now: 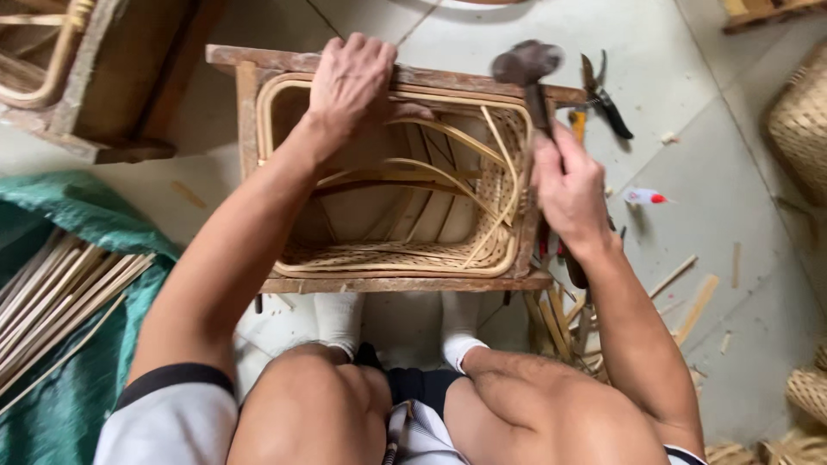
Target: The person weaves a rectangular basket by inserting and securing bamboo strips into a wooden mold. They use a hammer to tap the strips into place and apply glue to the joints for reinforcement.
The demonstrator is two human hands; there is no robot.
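Basket: a half-woven rattan basket (405,207) sits inside a wooden frame (258,60), open side up, right in front of the person's knees, on the tiled floor (689,155). You can see curved cane ribs crossing the inside and a woven bottom.
Left hand: the left hand (351,76) is pressed down on the far rim of the frame and basket, fingers curled over the top edge, so it's clamped on there.
Right hand: the right hand (568,189) is wrapped tight around the handle of a hammer (527,65), at the right side of the basket. The hammer head is up above the far right corner of the frame and looks a bit blurred.
Feet: white socks (340,319) poke out just under the near edge of the frame.
Right of the frame: black-handled cutters (607,99) lie on the floor, plus a small white tube with a red cap (644,197) and scattered wood scraps (689,297).
Left side: a bundle of thin cane strips (52,297) lies on a green tarp (60,405).
Far right edge: part of another woven basket (801,120).
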